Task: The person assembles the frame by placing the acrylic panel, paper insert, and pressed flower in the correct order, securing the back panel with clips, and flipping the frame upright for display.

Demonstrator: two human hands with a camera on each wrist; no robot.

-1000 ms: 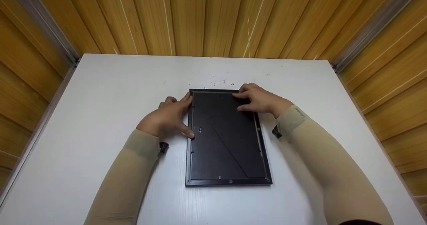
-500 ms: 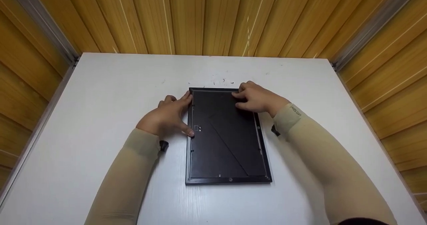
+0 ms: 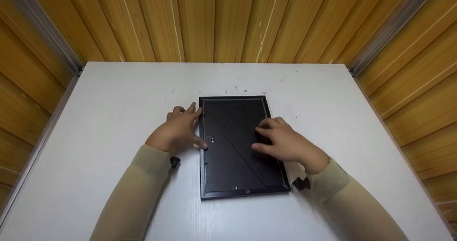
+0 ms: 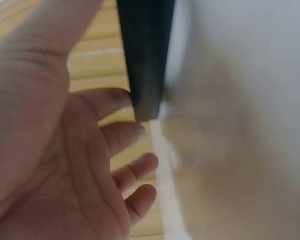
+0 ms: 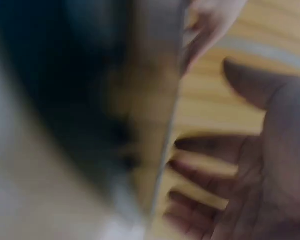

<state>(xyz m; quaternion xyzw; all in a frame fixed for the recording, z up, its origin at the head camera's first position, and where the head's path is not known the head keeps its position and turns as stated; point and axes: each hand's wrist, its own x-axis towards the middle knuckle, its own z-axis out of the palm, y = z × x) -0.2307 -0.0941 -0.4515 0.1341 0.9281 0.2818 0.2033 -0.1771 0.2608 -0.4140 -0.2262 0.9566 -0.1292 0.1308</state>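
A black picture frame (image 3: 235, 166) lies face down on the white table (image 3: 125, 91), its backing board and slanted stand outline upward. Along its left side rests my left hand (image 3: 176, 128), thumb on the border and forefinger against the outer edge. The left wrist view shows that forefinger touching the frame's side (image 4: 146, 60), the other fingers spread below. Over the right half of the backing is my right hand (image 3: 285, 141), its fingers spread and slightly bent, with nothing between them. In the right wrist view its fingertips appear apart from the blurred frame (image 5: 65, 65).
Small dark specks (image 3: 235, 88) mark the table beyond the frame's far edge. Yellow wood-pattern panels (image 3: 200, 23) wall in the back and both sides. A small metal catch (image 3: 210, 139) sits at the left of the backing.
My right hand has left the far right corner of the frame and come back toward me along its right side. The left hand stays at the left edge.
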